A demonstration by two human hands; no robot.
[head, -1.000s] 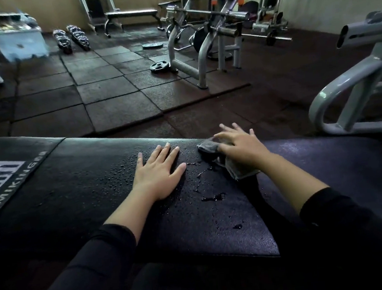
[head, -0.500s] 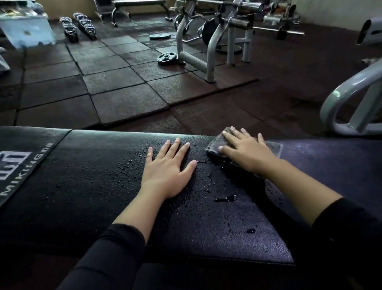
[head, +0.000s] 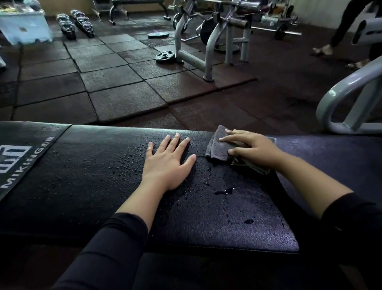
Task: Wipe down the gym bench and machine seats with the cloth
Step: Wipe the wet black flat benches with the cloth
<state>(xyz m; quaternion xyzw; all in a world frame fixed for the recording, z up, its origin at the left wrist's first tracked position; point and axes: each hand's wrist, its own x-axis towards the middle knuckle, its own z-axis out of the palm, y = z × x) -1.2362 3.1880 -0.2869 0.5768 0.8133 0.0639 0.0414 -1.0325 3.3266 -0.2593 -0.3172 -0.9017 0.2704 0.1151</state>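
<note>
The right hand [head: 253,149] presses flat fingers on the cloth [head: 217,146] at the bench [head: 214,223] pad's far edge; the left hand [head: 167,161] rests flat (apparently bracing). Near-side droplets could get missed.

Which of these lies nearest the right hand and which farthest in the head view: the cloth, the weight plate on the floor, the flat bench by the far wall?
1. cloth, under the right hand.
2. weight plate, on the floor ahead.
3. flat bench, against the far wall.
</note>
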